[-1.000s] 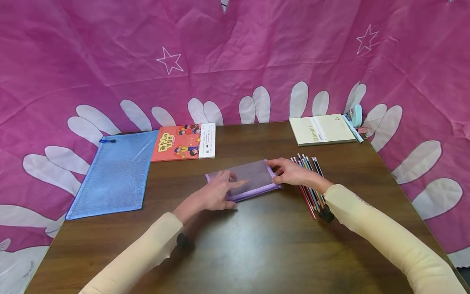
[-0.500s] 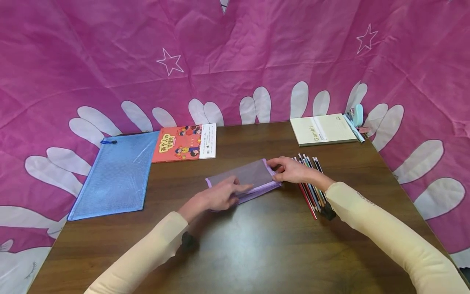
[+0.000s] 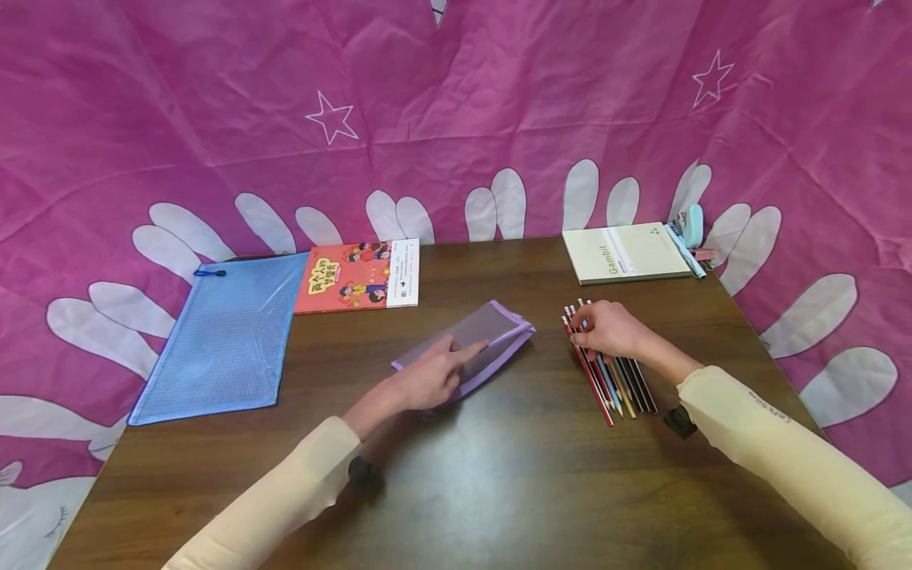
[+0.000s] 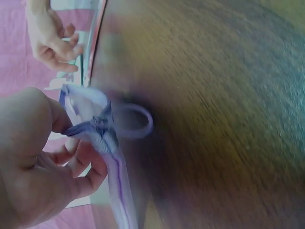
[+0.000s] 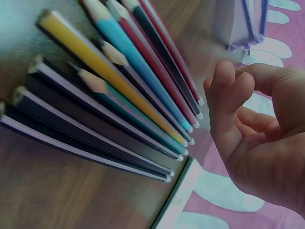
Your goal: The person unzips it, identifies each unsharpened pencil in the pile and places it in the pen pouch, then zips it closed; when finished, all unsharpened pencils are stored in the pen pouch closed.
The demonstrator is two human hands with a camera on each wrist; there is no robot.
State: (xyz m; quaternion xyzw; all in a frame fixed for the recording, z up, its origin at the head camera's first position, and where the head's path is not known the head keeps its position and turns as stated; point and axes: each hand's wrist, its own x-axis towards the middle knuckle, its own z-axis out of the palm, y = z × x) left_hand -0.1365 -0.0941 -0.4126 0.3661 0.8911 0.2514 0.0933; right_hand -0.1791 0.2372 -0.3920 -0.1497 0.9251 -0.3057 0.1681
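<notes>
A flat purple mesh zip pouch (image 3: 479, 332) lies slantwise in mid-table. My left hand (image 3: 431, 378) pinches its near left end between thumb and fingers, index finger stretched along its top. In the left wrist view, a small purple loop (image 4: 147, 125) sticks out from the pouch's gripped corner (image 4: 97, 126). My right hand (image 3: 616, 328) hovers at the eraser ends of a loose bundle of several pencils (image 5: 141, 62), fingers loosely bent. The right wrist view has nothing between those fingers (image 5: 224, 76). The pencils lie side by side, points toward me.
A blue mesh zip bag (image 3: 228, 340) lies at the left, beside a red picture book (image 3: 349, 277). At the back right is a cream notebook (image 3: 630, 252), with a light-blue item (image 3: 691, 225) next to it. A pink cloth (image 3: 456, 103) hangs behind the brown table (image 3: 499, 491).
My right hand has let go of the pouch's right end and moved right to the pencils. The pouch has turned, its right end swinging away from me. The left hand keeps its grip.
</notes>
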